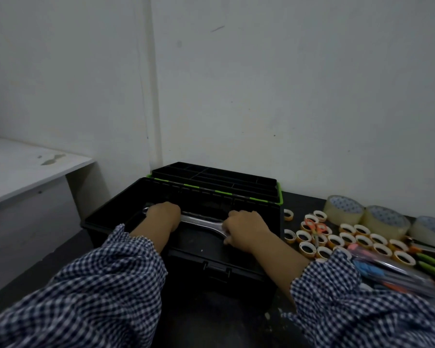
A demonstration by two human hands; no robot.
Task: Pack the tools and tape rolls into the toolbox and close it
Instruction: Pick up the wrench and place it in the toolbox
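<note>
Your left hand [162, 217] and right hand [246, 228] are curled around a long silver wrench [201, 222], one at each end, holding it low inside the open black toolbox [111, 212], with your forearms crossing its front rim. Its compartmented lid [216, 179] leans back against the white wall [261, 96]. Just right of the box on the bench [301, 200] lie many small tape rolls [347, 238] with orange scissors [317, 228] among them, three large clear tape rolls [384, 219] behind, and blurred green-handled tools [430, 262] nearer you.

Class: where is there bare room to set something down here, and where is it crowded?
Bare: toolbox floor nearer than the wrench; table strip between the sleeves. Crowded: right of the toolbox, with tape rolls and scissors.
</note>
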